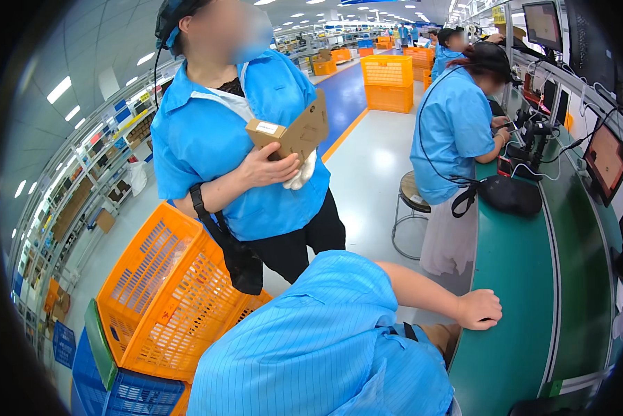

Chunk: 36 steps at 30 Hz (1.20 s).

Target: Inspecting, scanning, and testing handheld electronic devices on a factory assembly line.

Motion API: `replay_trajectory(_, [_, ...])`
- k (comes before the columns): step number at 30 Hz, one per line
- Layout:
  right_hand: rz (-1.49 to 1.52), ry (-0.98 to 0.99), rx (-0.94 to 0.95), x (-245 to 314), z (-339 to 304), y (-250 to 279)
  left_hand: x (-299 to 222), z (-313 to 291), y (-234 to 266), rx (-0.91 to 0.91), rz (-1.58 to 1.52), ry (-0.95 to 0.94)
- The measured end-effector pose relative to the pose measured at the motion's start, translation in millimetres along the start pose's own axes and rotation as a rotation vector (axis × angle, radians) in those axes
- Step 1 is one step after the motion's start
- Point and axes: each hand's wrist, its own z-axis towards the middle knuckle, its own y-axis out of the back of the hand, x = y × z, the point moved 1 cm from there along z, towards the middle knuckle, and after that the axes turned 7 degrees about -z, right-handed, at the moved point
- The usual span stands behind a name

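Note:
My left hand (479, 310) rests curled into a fist on the near edge of the green workbench (509, 277). Its fingers are bent under, and nothing shows in it. The blue, finely striped sleeve (339, 281) of my left arm crosses the bottom of the view. My right hand is out of sight. Across from me a standing co-worker in a blue jacket holds a brown cardboard box (294, 139) with a raised flap. One of that person's hands is bare, and the other wears a white glove (301, 172).
Orange crates (180, 298) and a blue crate (142, 395) stand at the left. Farther along the bench a seated co-worker (453, 125) handles a small device. A black pouch (510, 195) lies on the bench beside cables and monitors (606, 163). A round stool (413, 188) stands there.

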Motion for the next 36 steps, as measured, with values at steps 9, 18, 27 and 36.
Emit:
replay_trajectory(9, [0.032,-0.030,-0.094,37.4,-13.2,-6.8,-11.0,6.3,5.8,0.049,-0.029,-0.043])
replay_trajectory(18, [-0.325,0.224,-0.069,57.0,-4.6,-12.0,4.7,7.0,9.0,0.218,-0.013,-0.055])
replay_trajectory(27, [-0.334,0.313,-0.067,50.8,-5.4,-12.0,3.2,9.3,4.5,0.260,-0.007,-0.066])
replay_trajectory(36, [-0.338,0.271,-0.081,56.4,0.3,-12.9,1.0,12.8,10.5,0.304,-0.025,-0.083])
